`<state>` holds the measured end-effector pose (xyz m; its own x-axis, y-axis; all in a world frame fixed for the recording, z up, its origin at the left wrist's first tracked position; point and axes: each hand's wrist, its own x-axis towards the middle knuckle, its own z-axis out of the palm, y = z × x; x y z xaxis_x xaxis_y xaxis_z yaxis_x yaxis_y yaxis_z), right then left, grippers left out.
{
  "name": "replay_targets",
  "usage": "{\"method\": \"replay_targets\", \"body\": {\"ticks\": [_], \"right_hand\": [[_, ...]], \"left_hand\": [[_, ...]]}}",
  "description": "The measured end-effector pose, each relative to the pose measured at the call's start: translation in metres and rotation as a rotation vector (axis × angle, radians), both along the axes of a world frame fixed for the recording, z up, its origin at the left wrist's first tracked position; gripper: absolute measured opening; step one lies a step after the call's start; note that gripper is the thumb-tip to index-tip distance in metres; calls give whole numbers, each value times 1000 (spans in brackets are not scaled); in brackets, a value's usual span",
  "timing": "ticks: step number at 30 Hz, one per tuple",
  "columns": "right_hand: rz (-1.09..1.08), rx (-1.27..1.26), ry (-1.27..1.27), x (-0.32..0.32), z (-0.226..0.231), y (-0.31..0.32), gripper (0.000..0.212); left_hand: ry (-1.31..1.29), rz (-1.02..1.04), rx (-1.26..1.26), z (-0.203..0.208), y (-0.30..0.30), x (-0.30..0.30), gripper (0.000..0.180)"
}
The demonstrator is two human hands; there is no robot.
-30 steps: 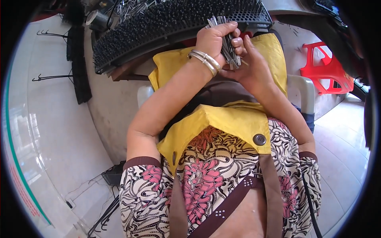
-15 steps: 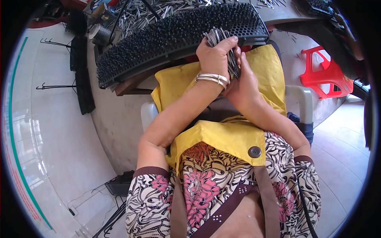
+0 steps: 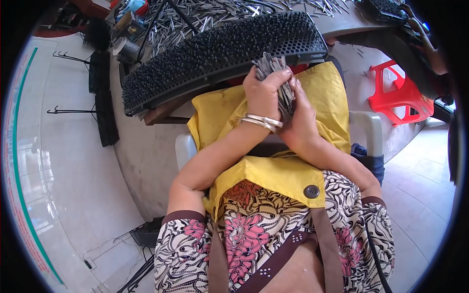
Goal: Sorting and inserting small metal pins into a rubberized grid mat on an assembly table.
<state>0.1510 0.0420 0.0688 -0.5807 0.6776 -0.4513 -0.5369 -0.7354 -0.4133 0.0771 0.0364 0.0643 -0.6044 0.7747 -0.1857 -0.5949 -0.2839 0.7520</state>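
A thick bundle of thin grey, metal-looking strips (image 3: pixel 285 95) is clasped between my two hands, its loose ends fanning out at the top. My left hand (image 3: pixel 262 93), with two pale bangles at the wrist, wraps the bundle from the left, thumb across it. From the right, my right hand (image 3: pixel 302 115) presses its palm and fingers against the strips; part of its grip is hidden. Just beyond my hands lies a long black perforated tray (image 3: pixel 300 48), densely filled with upright dark pieces, with bare holes showing at its right end. A yellow apron (image 3: pixel 325 90) spreads beneath my hands.
Loose silvery strips (image 3: pixel 181 22) are heaped on the table behind the tray. A metal can (image 3: pixel 125 50) stands left of them. At right is a red plastic stool (image 3: pixel 398 95), near another person's arm (image 3: pixel 415 36). White chair armrests (image 3: pixel 367 128) flank me.
Both hands, still clasping the strips, have drawn slightly toward me and away from the tray. The strips' upper ends look more fanned out. The whole view has shifted a little.
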Motion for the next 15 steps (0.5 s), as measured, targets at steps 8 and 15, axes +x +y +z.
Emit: {"method": "replay_targets", "body": {"ticks": [8,15], "right_hand": [[194,504,-248,26,-13,27,24],[284,602,-383,27,-16,28,15]], "left_hand": [[-213,-349,-155,-1,-35,-28,8],[5,-317,-281,-12,-45,-24,11]]}}
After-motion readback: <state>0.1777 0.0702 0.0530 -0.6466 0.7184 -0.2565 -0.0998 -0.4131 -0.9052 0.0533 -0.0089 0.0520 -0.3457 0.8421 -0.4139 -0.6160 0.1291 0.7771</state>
